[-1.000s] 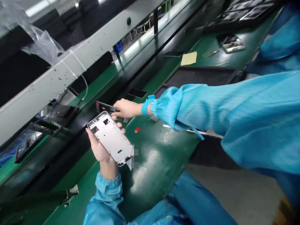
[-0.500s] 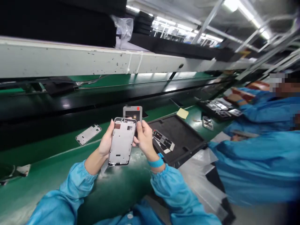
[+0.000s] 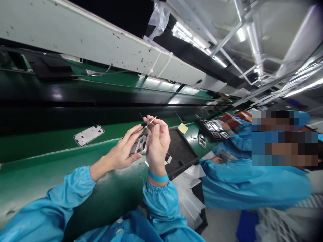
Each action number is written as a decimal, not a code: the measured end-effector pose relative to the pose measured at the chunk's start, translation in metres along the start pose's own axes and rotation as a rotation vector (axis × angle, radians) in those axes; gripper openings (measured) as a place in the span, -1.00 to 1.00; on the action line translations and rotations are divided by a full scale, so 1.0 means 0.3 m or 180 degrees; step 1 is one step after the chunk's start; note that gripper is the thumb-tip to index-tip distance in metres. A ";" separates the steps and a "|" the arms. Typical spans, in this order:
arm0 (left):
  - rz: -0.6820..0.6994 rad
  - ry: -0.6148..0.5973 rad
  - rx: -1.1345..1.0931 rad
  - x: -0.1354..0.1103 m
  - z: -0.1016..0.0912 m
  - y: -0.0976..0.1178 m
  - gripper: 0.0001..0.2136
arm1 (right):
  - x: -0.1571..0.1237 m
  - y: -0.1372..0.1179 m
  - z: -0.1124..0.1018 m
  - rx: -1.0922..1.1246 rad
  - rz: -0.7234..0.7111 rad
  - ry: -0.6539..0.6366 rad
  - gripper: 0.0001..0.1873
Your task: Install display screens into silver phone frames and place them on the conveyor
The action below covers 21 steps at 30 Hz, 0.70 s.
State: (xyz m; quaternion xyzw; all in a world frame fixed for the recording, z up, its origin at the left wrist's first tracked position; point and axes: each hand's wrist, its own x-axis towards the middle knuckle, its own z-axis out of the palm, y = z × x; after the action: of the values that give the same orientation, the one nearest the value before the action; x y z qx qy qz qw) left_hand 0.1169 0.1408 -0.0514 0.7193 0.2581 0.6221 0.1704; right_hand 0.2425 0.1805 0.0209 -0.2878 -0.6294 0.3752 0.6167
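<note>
My left hand point(image 3: 124, 153) grips a white phone frame point(image 3: 139, 145), tilted nearly edge-on and partly hidden behind my right hand. Just to its right, my right hand point(image 3: 157, 143) is raised, thumb and forefinger pinched on a small thin white strip point(image 3: 152, 120) above the frame. Both arms wear blue sleeves, and a blue band circles my right wrist. A second white phone frame point(image 3: 88, 134) lies flat on the green conveyor belt point(image 3: 45, 144) to the left.
A black tray point(image 3: 179, 150) holding small parts sits on the green bench right of my hands. A yellow note point(image 3: 182, 128) lies beyond it. A co-worker in blue point(image 3: 242, 181) works at the right beside more trays point(image 3: 213, 129). A white beam point(image 3: 101, 50) runs overhead.
The view swung up and right. My left hand tilted the phone frame from upright to nearly flat. My right hand left the frame's edge and rose, pinching a small strip.
</note>
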 end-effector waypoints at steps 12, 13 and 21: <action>-0.1193 0.1639 -0.1425 0.090 -0.138 -0.014 -0.17 | -0.100 0.392 -0.129 -0.1534 0.0754 -0.0805 -0.62; -0.1348 0.1710 -0.1828 0.101 -0.153 0.003 -0.15 | -0.141 0.440 -0.121 -0.1658 0.0904 -0.0932 -0.65; -0.2677 0.1360 -0.3802 0.157 -0.199 0.209 -0.04 | -0.252 0.502 -0.095 -0.2057 0.1443 -0.1018 -0.81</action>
State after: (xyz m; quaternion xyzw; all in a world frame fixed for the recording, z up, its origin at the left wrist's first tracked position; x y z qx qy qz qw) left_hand 0.0725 0.1130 0.0321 0.2098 0.1573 0.6645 0.6998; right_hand 0.2613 0.2048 -0.1472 -0.5355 -0.7231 0.3247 0.2913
